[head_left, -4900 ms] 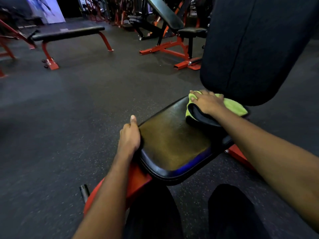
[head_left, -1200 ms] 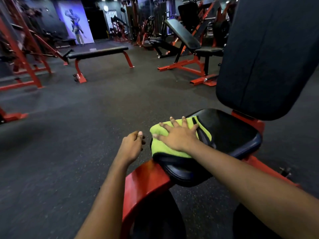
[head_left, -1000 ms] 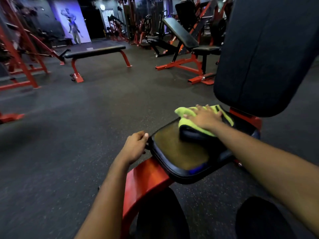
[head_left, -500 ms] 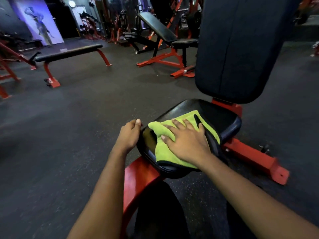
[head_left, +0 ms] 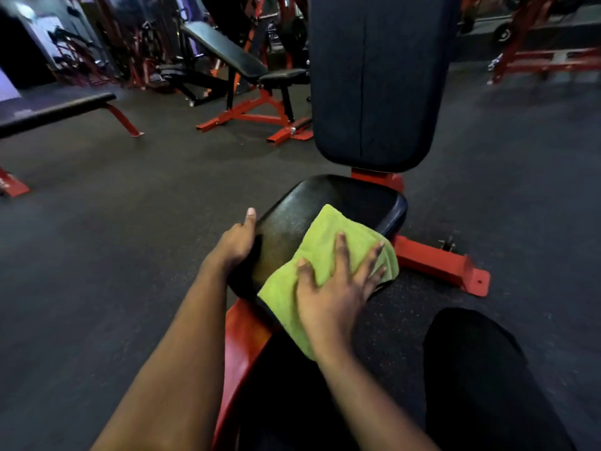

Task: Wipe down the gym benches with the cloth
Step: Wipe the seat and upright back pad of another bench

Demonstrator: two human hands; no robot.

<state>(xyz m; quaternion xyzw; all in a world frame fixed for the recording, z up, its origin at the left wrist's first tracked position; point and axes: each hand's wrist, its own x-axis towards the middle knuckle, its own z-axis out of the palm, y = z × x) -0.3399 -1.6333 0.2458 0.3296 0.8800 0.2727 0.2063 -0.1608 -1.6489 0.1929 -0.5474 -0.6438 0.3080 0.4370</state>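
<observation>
A black padded bench seat (head_left: 344, 203) on a red frame (head_left: 435, 265) sits right in front of me, with its upright black backrest (head_left: 374, 79) behind it. A lime-green cloth (head_left: 325, 242) lies spread over the near right part of the seat and hangs over its front edge. My right hand (head_left: 338, 288) presses flat on the cloth with fingers spread. My left hand (head_left: 237, 242) grips the seat's left edge, thumb pointing up along the side and fingers hidden under the pad.
A flat black bench (head_left: 55, 112) with red legs stands at the left. An incline bench (head_left: 240, 63) on a red frame stands further back at centre. Red racks (head_left: 536, 56) line the far right. Dark rubber floor (head_left: 113, 239) surrounds the seat; my dark-trousered legs (head_left: 481, 379) are below.
My right hand has dragged the cloth toward the seat's near right edge, after sweeping back and forth. The left hand stays on the seat's left edge. My view swung left to centre the backrest.
</observation>
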